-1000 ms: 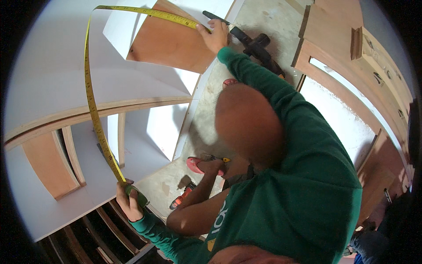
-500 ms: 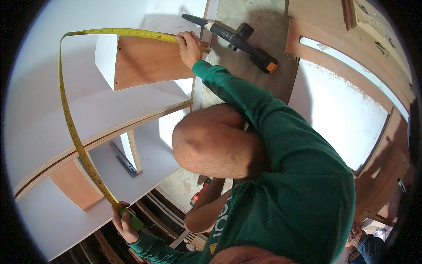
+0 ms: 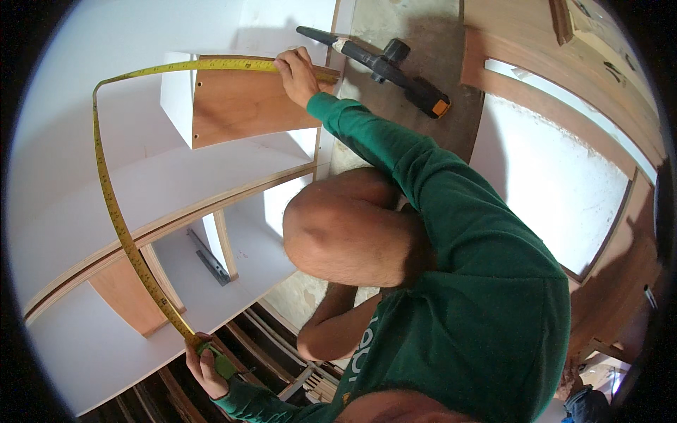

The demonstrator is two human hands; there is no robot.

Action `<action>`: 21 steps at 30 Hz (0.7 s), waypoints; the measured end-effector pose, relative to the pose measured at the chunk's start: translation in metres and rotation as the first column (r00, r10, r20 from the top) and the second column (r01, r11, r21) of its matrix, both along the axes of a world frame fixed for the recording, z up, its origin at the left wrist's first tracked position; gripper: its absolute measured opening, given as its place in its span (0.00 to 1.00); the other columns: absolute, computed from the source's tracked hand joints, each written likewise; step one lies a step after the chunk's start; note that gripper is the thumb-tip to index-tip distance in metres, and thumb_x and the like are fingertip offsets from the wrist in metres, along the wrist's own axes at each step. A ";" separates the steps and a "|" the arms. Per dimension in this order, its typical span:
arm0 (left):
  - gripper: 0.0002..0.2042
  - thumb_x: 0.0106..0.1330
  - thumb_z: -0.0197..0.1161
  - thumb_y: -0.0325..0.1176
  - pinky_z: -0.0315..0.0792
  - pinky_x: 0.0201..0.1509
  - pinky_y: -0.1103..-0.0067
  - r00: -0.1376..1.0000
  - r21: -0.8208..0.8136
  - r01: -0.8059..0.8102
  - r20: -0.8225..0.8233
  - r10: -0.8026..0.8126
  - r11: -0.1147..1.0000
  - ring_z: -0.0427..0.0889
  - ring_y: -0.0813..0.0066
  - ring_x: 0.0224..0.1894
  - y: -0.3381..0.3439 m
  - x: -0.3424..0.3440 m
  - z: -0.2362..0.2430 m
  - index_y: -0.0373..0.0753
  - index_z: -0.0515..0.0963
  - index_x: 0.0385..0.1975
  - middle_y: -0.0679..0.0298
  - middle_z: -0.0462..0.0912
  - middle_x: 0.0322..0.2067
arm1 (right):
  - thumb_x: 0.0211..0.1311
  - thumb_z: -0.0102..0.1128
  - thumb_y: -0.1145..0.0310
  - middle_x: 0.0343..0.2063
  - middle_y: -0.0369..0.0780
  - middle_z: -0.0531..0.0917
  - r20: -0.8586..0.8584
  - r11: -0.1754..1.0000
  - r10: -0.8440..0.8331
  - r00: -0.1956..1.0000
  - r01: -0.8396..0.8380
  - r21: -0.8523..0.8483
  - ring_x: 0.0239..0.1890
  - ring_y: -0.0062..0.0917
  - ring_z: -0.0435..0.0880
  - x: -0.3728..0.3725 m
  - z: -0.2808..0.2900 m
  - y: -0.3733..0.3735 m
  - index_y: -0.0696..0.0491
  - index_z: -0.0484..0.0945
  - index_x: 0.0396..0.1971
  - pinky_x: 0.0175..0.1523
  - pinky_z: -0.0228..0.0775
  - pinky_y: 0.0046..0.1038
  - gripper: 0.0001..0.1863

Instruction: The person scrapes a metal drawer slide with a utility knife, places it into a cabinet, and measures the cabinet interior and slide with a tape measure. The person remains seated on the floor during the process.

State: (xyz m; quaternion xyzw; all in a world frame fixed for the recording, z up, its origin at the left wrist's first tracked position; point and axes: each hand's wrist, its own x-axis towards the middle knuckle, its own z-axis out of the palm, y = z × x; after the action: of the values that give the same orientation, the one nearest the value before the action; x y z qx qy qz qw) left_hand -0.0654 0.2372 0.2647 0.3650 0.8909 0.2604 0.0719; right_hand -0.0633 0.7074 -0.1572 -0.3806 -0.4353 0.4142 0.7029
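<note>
My left hand (image 3: 206, 370) grips a green tape measure case (image 3: 223, 361) at the lower left. Its yellow blade (image 3: 124, 233) stretches up over the white cabinet (image 3: 63, 317), bends sharply, then crosses the top edge of a small white box with a wooden face (image 3: 247, 113). My right hand (image 3: 298, 79) holds the blade against that box near its right end, fingers pressed on it. A grey metal drawer slide (image 3: 211, 262) lies inside a lower compartment.
A black cordless blower (image 3: 402, 81) with orange battery lies on the concrete floor (image 3: 381, 141) beyond my right hand. Wooden panels (image 3: 606, 310) and a white board (image 3: 536, 183) stand at right. My bent knee (image 3: 331, 225) is in the middle. Dark timber slats (image 3: 169, 391) are below the cabinet.
My bent knee has come up into the middle and the view has shifted, bringing the whole blower into sight. Both hands still hold the tape; my right hand appears lower and further left.
</note>
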 end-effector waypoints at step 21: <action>0.27 0.63 0.60 0.40 0.70 0.44 0.78 0.995 -0.117 -0.021 -0.103 0.009 0.993 0.74 0.75 0.39 0.021 0.043 0.028 0.29 0.74 0.59 0.58 0.78 0.44 | 0.70 0.64 0.64 0.40 0.49 0.72 0.039 0.997 -0.081 0.996 0.081 -0.002 0.42 0.43 0.76 -0.022 0.001 0.001 0.59 0.71 0.39 0.50 0.70 0.42 0.15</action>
State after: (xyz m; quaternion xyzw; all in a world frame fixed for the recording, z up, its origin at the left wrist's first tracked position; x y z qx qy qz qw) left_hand -0.0224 0.2582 0.2931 0.3663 0.9100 0.1890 0.0454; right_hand -0.0854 0.7081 -0.1561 -0.4070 -0.4324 0.3785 0.7100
